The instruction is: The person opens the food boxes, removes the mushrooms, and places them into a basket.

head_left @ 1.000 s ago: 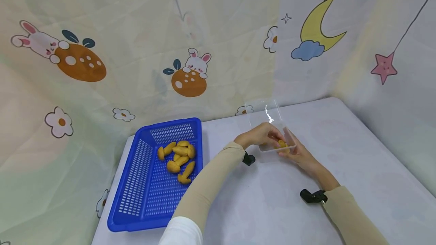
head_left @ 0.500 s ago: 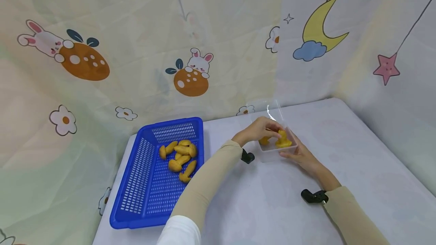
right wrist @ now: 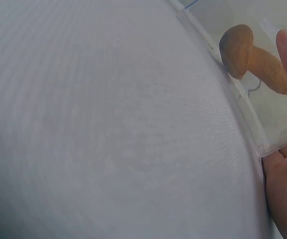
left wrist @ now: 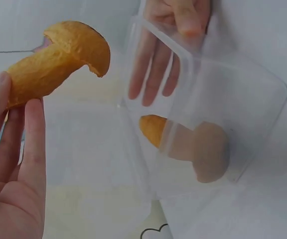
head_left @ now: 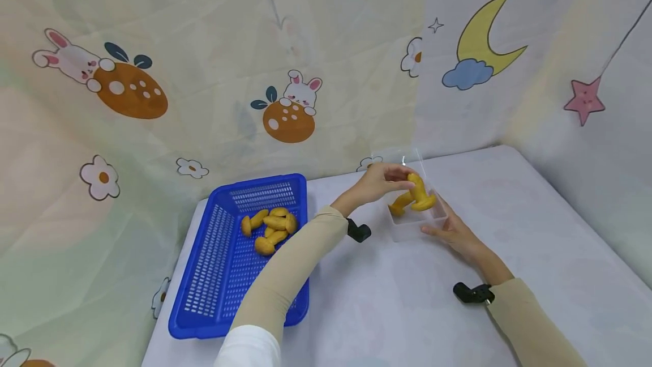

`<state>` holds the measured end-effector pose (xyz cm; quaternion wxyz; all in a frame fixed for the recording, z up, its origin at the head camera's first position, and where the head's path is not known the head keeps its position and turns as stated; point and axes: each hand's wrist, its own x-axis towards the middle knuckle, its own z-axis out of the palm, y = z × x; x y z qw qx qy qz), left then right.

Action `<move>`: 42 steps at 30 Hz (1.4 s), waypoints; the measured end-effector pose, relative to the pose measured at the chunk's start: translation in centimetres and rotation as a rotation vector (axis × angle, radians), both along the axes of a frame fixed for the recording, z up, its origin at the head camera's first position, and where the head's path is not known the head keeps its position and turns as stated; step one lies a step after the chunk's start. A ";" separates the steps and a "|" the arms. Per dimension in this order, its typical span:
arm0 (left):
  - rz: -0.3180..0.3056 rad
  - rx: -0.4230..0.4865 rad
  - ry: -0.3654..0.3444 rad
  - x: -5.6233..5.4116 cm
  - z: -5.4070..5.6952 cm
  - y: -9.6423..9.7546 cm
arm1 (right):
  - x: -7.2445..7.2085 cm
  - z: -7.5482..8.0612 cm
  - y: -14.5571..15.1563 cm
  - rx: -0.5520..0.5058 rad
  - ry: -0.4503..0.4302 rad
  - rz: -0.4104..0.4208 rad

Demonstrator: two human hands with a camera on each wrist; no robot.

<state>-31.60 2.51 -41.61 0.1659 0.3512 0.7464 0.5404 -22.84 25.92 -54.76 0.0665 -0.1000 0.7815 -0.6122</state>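
Observation:
Between the thumb and fingers of my left hand (head_left: 379,183) is a yellow-brown mushroom (head_left: 420,192), pinched by its stem with the cap angled down over a clear plastic box (head_left: 415,232). The left wrist view shows this mushroom (left wrist: 59,62) clear of the box wall. Another mushroom (head_left: 400,204) lies inside the box, seen through the plastic in the left wrist view. My right hand (head_left: 455,237) holds the box at its right side, thumb at the front and fingers along the side wall. The box's transparent lid (head_left: 420,157) stands raised at the back.
A blue perforated basket (head_left: 196,276) stands to the left, with several mushrooms (head_left: 275,225) in it. My left forearm passes over the basket's right edge. A printed curtain (head_left: 351,72) hangs behind the white-covered table (head_left: 387,304).
My left hand has lifted the mushroom up out of the box, and its wrist has shifted left. My right hand stays at the box. The view has shifted slightly.

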 end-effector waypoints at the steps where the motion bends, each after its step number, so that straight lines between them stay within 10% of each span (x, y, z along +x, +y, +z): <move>1: 0.007 0.010 -0.007 0.2 0.3 -0.3 | 0.0 0.0 0.0 -0.002 0.001 0.000; 25: 0.136 -0.049 -0.089 4.5 5.3 -13.2 | -0.2 -0.1 0.0 -0.024 0.016 0.013; 42: 0.187 -0.116 -0.124 8.5 4.1 -23.8 | -0.2 0.2 0.0 -0.010 -0.004 0.022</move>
